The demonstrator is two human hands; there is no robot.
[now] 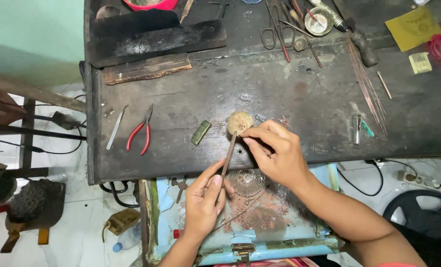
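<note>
From the head view we see our left hand (205, 198) closed around the lower end of a slim dark metal file (228, 154), whose tip slants up to a small round, dull brass-coloured disc (240, 121). Our right hand (276, 154) pinches that disc's lower edge against the scarred, blackened workbench (299, 99). Red-handled pliers (140, 131) lie well apart to the left.

A small craft workshop — scarred dark workbench (289, 94) strewn with red-handled pliers (140, 133), tweezers (115, 127), scissors (270, 29) at the far edge, thin wire rods (369, 84).
</note>
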